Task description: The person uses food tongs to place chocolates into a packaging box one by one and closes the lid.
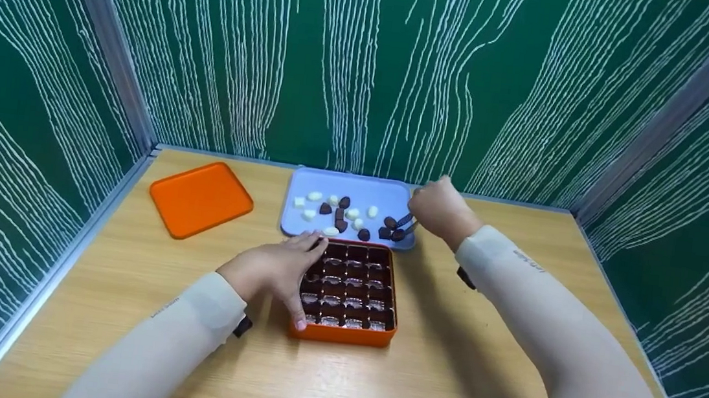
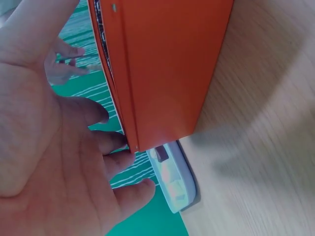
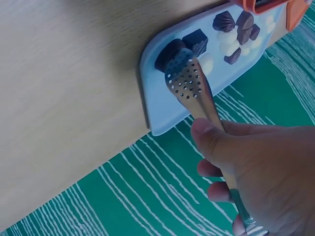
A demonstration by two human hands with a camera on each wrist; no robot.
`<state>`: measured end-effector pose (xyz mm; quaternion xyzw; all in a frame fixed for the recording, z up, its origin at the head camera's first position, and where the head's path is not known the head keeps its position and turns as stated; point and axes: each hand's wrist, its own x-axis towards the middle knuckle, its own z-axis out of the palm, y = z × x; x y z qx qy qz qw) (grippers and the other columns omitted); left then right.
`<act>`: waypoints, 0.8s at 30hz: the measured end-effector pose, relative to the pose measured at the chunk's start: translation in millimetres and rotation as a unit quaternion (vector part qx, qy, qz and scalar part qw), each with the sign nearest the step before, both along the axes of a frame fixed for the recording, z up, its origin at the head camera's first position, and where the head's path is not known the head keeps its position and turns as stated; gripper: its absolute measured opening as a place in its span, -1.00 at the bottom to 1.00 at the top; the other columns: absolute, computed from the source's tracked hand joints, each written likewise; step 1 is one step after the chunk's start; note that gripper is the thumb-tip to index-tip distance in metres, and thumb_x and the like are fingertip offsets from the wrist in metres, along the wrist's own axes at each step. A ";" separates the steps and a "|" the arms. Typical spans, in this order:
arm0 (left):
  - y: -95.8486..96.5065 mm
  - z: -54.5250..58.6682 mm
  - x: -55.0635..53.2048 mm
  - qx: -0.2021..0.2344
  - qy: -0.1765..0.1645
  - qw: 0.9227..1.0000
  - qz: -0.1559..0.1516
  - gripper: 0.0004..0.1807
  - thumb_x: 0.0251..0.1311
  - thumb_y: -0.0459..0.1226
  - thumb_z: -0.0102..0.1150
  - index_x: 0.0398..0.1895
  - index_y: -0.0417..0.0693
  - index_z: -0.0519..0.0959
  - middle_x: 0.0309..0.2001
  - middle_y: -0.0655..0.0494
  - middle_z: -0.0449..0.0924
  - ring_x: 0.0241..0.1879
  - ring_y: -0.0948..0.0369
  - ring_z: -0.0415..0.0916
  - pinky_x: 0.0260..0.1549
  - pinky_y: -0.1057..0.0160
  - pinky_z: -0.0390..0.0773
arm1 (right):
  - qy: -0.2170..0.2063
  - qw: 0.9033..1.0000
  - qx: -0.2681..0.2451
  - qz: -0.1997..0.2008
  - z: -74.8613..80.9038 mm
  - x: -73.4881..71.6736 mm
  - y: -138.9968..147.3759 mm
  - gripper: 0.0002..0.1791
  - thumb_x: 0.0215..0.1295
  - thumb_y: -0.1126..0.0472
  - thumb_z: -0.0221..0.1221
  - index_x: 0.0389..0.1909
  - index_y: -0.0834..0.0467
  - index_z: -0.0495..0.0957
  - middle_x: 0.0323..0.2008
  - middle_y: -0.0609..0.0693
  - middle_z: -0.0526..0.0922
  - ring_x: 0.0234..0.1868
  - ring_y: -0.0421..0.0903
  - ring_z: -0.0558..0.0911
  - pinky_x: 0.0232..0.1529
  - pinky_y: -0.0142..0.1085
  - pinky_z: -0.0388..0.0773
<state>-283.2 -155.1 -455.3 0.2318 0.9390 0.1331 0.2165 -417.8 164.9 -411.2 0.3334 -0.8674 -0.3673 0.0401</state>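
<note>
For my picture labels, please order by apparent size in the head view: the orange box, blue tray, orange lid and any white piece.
1. Orange box and blue tray: too similar to rank surely; the box is nearer.
2. Orange lid
3. White piece

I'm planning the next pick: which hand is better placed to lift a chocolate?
Probably the right hand: it holds tongs at a dark chocolate, while the left hand touches the box.
</note>
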 end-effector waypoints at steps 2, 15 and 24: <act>1.3 -0.4 -0.1 0.002 -0.003 1.000 0.001 0.85 -0.32 0.24 0.92 0.93 0.05 -0.22 0.92 -0.01 -0.45 0.91 -0.08 -0.38 0.87 -0.22 -0.12 | -0.002 1.000 0.012 -0.003 0.3 -0.2 -2.1 -0.92 0.56 0.29 0.40 -0.14 0.11 0.86 -0.21 0.04 0.90 -0.22 0.02 0.83 0.23 0.12 0.85; 1.2 -0.7 -0.4 -0.010 0.010 1.000 0.001 0.84 -0.36 0.26 0.92 0.93 0.07 -0.17 0.92 -0.03 -0.41 0.91 -0.08 -0.33 0.86 -0.25 -0.07 | 0.019 0.999 0.023 0.011 -4.6 0.7 -9.9 -0.86 0.58 0.30 0.36 -0.20 0.09 0.86 -0.29 0.01 0.89 -0.30 -0.02 0.80 0.18 0.08 0.85; 3.0 1.0 0.6 -0.010 0.007 1.000 0.006 0.82 -0.35 0.24 0.93 0.93 0.11 -0.15 0.92 -0.02 -0.40 0.91 -0.08 -0.32 0.85 -0.27 -0.05 | 0.015 0.999 0.039 -0.020 -4.0 5.4 -10.2 -0.70 0.63 0.33 0.27 -0.41 0.10 0.74 -0.58 -0.06 0.61 -0.53 -0.12 0.47 -0.21 -0.14 0.83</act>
